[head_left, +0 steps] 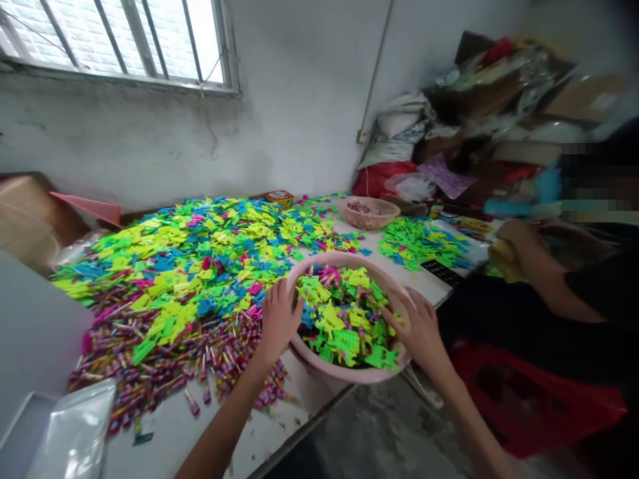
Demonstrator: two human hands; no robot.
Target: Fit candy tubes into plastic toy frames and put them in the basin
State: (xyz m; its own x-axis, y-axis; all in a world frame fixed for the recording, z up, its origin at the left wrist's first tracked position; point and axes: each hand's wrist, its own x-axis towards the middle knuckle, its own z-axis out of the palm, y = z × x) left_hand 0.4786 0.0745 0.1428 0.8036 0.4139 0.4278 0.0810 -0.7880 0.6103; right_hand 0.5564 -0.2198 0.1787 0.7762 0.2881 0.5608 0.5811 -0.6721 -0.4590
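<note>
Holding one pink basin (344,374) by its rim, using two hands.
Placed at the table (164,426) edge, full of plastic pieces (344,339) past counting; left hand (282,319) at nine o'clock, fingers close, thumb apart; right hand (419,322) at three, fingers spread. Farther out: at eight to nine, countless small tubes (154,372); at ten, one big colourful heap (214,246); at twelve, one smaller basin (369,221); near two, one mostly green pile (424,245); at three, one person's forearm (564,289).

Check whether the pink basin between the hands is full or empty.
Full: colourful plastic pieces cover the inside of the pink basin almost to its rim.
</note>
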